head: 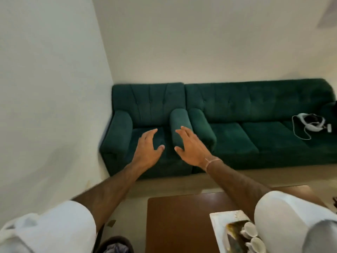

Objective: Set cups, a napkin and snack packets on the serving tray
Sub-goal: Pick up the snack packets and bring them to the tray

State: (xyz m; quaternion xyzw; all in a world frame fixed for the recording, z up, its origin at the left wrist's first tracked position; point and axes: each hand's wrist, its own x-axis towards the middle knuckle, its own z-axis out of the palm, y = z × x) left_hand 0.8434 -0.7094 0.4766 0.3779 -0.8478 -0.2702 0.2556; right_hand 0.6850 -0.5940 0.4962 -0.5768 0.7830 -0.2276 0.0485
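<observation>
My left hand (148, 147) and my right hand (190, 147) are both stretched out in front of me at chest height, palms facing each other, fingers apart, holding nothing. They hover far above the floor, in front of the green sofa. At the bottom right a white serving tray (221, 219) lies on the brown table (178, 221). Two white cups (250, 229) (258, 244) stand on the tray beside a dark, yellowish patch that I cannot make out. My right sleeve hides the tray's right part.
A green armchair (145, 106) and a long green sofa (255, 110) stand against the far wall. A white headset with a cable (310, 123) lies on the sofa's right seat. A white wall runs along the left. A dark bin (114, 245) sits by my left elbow.
</observation>
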